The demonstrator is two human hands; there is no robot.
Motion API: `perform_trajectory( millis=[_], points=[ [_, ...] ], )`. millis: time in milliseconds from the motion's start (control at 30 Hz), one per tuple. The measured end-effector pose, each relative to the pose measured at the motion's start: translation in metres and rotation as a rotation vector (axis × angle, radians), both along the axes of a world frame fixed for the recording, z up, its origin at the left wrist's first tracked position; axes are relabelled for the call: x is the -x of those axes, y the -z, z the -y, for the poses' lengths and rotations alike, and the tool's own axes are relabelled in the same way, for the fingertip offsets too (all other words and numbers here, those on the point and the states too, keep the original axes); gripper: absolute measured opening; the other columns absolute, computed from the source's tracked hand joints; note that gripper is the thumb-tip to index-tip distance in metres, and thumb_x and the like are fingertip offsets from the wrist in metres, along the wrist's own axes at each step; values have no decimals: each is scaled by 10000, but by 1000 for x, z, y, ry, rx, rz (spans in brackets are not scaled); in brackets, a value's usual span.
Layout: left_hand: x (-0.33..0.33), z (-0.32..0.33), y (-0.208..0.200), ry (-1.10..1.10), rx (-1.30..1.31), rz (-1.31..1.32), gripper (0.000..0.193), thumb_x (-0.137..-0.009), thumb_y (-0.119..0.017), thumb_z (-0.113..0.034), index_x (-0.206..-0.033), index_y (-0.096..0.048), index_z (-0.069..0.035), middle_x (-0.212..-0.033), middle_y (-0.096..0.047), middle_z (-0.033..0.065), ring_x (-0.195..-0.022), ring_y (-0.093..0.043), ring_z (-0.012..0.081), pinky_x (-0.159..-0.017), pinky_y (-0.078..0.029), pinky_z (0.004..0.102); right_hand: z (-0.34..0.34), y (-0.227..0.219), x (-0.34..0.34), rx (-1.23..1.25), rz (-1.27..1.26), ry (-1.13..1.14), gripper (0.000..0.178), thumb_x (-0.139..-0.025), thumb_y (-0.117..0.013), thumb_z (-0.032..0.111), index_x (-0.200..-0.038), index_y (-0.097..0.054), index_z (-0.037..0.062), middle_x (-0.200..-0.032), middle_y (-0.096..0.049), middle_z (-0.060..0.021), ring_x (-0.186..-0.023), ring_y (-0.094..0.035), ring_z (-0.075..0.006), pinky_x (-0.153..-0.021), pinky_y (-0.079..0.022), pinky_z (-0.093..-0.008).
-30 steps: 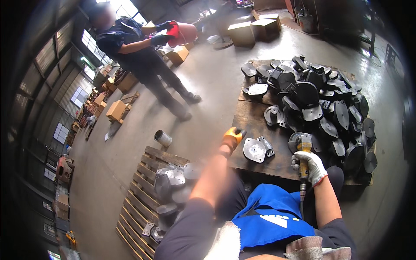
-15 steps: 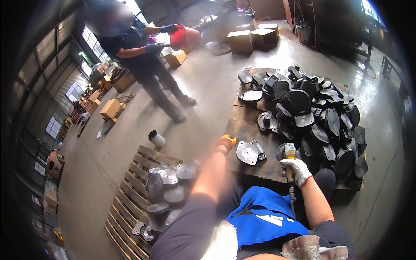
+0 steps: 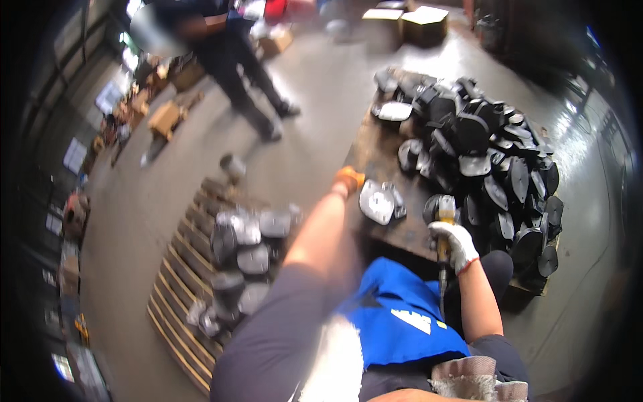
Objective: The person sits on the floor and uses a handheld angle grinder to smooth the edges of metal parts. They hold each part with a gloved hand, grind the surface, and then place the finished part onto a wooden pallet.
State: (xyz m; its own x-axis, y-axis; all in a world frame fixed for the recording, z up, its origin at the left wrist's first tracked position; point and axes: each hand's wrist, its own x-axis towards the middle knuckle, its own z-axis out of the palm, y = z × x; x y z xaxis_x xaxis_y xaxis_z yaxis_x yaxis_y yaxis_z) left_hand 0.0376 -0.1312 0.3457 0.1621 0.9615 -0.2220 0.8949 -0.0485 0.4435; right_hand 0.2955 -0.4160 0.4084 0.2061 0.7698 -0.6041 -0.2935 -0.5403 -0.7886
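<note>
We find the right hand [image 3: 458, 245] gripping the grinder [image 3: 445, 213] at the near edge of the surface [image 3: 372, 146]; the left hand's state [image 3: 349, 179] we cannot tell. The part [image 3: 376, 204] — seemingly unclamped — could spin if the grinder snags.

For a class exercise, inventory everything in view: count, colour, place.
Wooden table: one, brown, front
Loose bracket: apparently one, silver, table
Heaped brackets: many, dark, table
Angle grinder: one, yellow, table edge
Pallet: one, brown, left
Metal parts: several, grey, pallet
Can: one, grey, beyond pallet
Cardboard boxes: several, brown, background
Worker: one, dark-clothed, background
Bucket: one, red, top
Apron: one, blue, lap
Left hand: one, orange-gloved, table edge
Right hand: one, white-gloved, on grinder
</note>
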Motion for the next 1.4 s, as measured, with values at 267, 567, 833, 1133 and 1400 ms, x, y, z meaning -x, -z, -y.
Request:
perform_trajectory(
  millis=[267,567,833,1133,1400],
  points=[
    [1,-12,-18,29,68,-41,515,-844,-665,-499,-1154,-745,-96,-1178,-714,190,-1126,-676,365,-940,-531,455,-6,3,12,-62,-123,52,193,-882,-747,207,-957,-637,68,-751,-664,-44,-564,-630,-163,-526,-528,-270],
    [43,-34,-46,-202,-417,292,373,-767,-740,-365,-1040,-741,-111,-1078,-745,170,-1027,-700,359,-918,-550,432,-12,2,3,-215,-481,-11,234,-896,-724,162,-1067,-643,24,-909,-683,-96,-790,-650,-212,-695,-523,-338],
    [112,-109,-335,-236,-608,230,772,-813,-674,-627,-1433,-501,-200,-1207,-689,189,-1103,-661,334,-931,-529,498,10,-62,-2,-518,-515,26,235,-949,-648,145,-1061,-659,-60,-1054,-702,-172,-891,-688,-233,-768,-580,-323],
    [114,-170,-267,-158,-550,-466,703,-902,-589,-558,-1456,-535,-130,-1403,-578,126,-1330,-519,244,-1122,-385,332,37,-16,-28,-477,-548,89,281,-896,-701,126,-1082,-672,-82,-945,-716,-148,-800,-690,-228,-771,-586,-343],
    [95,-104,-364,-154,-138,167,234,-1005,-615,-325,-1212,-648,-221,-1066,-703,-18,-979,-671,153,-930,-504,369,38,-20,-27,-347,-501,81,312,-910,-724,235,-1113,-699,-1,-902,-719,-52,-738,-690,-135,-615,-561,-252]
  ],
)
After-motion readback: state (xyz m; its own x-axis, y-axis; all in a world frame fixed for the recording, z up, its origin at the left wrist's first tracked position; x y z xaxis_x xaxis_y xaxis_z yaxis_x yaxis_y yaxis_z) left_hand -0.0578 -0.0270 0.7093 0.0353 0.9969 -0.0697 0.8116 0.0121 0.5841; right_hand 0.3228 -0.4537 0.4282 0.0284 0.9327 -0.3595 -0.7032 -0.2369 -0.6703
